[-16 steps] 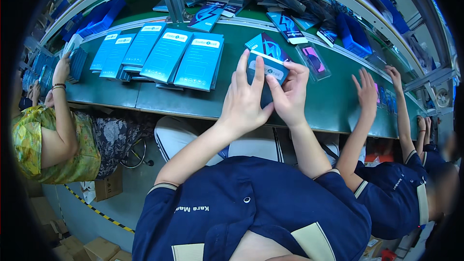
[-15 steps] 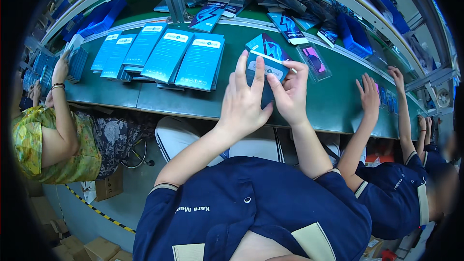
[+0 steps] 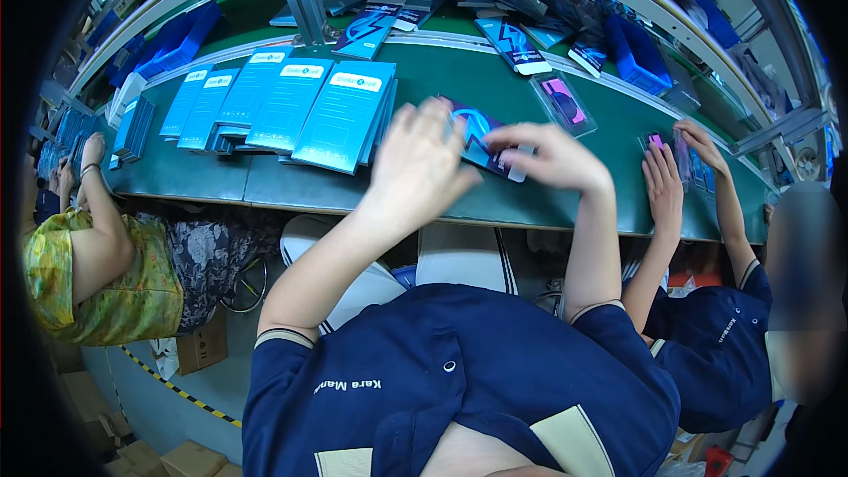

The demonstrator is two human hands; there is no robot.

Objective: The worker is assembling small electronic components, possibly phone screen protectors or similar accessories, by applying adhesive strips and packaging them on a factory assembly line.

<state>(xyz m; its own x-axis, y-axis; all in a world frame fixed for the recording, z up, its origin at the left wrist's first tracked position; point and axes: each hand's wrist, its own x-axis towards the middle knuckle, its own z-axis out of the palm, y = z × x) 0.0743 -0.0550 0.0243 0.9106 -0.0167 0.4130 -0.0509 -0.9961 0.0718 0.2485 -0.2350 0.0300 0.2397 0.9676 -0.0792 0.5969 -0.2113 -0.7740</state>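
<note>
The blue box point(image 3: 477, 126) lies on the desk point(image 3: 530, 209) between the fingers of the left hand point(image 3: 413, 161) and right hand point(image 3: 563, 159). Left fingers are blurred; right fingers curve over its right end; neither grip can be determined. A clear pack point(image 3: 564, 106) lies beyond the right fingers.

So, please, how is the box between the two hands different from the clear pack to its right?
The box is printed in blue and dark tones; the pack is see-through, showing a pink piece inside.
The left hand and right hand partly hide the box; the pack is uncovered.
Both look flat and lie slanted over the green table.
</note>
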